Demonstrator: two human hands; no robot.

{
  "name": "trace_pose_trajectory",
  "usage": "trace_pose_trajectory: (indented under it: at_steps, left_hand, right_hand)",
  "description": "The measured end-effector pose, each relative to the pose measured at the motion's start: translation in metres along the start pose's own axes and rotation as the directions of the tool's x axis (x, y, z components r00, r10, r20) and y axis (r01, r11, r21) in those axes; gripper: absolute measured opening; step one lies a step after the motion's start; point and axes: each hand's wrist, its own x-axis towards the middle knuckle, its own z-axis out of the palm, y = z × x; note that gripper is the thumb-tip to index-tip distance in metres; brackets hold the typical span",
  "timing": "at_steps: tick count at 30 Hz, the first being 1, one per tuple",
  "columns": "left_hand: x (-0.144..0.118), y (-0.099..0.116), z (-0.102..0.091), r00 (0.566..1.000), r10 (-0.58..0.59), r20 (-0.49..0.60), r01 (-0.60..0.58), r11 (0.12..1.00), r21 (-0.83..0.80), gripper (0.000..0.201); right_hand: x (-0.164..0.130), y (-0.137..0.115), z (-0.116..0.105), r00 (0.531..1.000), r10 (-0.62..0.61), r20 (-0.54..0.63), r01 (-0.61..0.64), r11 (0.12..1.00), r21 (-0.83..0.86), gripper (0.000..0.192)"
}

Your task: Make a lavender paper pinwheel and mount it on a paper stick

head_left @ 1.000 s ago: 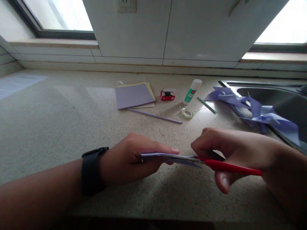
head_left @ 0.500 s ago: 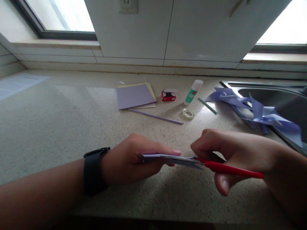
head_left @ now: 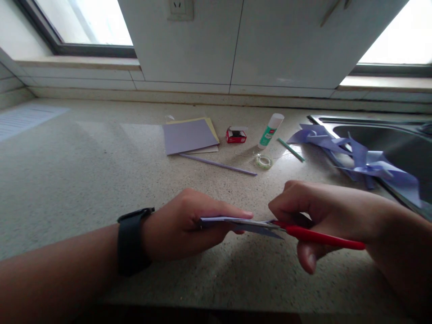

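Note:
My left hand (head_left: 199,225), with a dark watch on its wrist, pinches a folded piece of purple paper (head_left: 261,230) between thumb and fingers, seen nearly edge-on. My right hand (head_left: 303,211) grips red-handled scissors (head_left: 320,236). Their blades lie along the paper and reach toward my left fingertips. The handles look slightly parted, and part of the blades is hidden by the paper. Both hands are above the front of the speckled counter (head_left: 101,180).
Beyond my hands lie a stack of purple and yellow paper (head_left: 191,136), a purple stick (head_left: 219,164), a small red box (head_left: 236,135), a glue stick (head_left: 270,130), a tape roll (head_left: 263,162) and a green stick (head_left: 290,150). Purple paper pinwheels (head_left: 364,157) rest by the sink (head_left: 398,130).
My right hand and the scissor handles have shifted slightly left, and the handles have drawn a little closer together. My left hand keeps its hold on the paper.

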Motion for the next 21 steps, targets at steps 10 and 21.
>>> trace_pose_trajectory:
  at_steps: [10,21]
  left_hand:
    - [0.0002,0.0007,-0.0006,1.000,0.006,0.013,-0.007,0.999,0.053,0.033]
    - [-0.0022,-0.0024,-0.0009,0.999,0.013,0.039,-0.017,0.995,0.102,0.033]
  right_hand:
    - [-0.0009,-0.0014,-0.0009,1.000,-0.014,0.001,0.014,0.999,-0.037,0.061]
    - [0.0002,0.0005,0.0004,1.000,-0.019,-0.009,0.019,1.000,-0.022,0.063]
